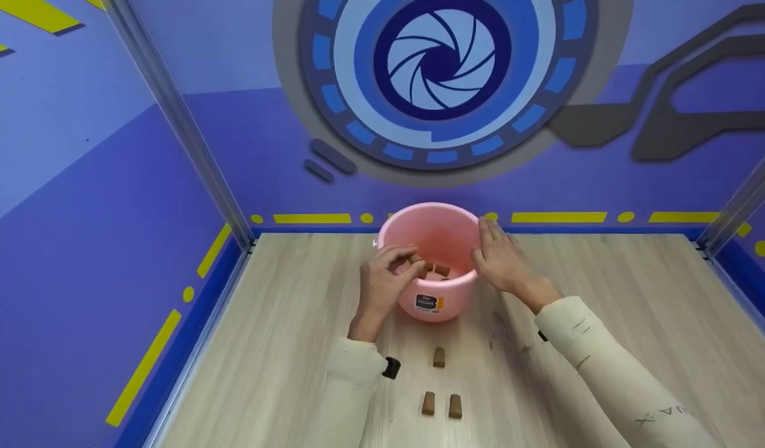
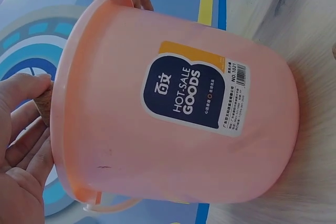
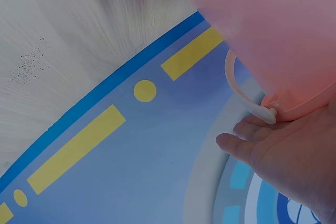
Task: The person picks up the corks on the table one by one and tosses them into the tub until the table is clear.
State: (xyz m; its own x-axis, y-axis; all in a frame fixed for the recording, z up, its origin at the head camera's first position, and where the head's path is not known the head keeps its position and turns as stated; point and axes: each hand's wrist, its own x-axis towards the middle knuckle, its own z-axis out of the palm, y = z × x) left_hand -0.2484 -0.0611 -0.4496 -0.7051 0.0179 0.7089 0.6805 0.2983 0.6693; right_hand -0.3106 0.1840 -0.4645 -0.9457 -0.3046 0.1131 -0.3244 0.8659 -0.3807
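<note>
A pink plastic bucket (image 1: pixel 460 295) stands upright near the back of the table, its printed label (image 2: pixel 186 90) facing me. My left hand (image 1: pixel 381 280) is at the near left of its mouth, pinching a brown cork (image 2: pixel 44 103) between thumb and fingers at the rim. Inside the bucket lie several corks (image 1: pixel 442 270), partly hidden by the near wall and my fingers. My right hand (image 1: pixel 506 264) rests against the right side of the rim with its fingers straight, beside the bucket's pale handle (image 3: pixel 236 85).
On the wooden table (image 1: pixel 282 348) in front of the bucket, one cork (image 1: pixel 439 357) stands alone; nearer me are a left cork (image 1: pixel 428 403) and a right cork (image 1: pixel 455 406). A decorated blue and purple wall (image 1: pixel 233 155) rises just behind the bucket.
</note>
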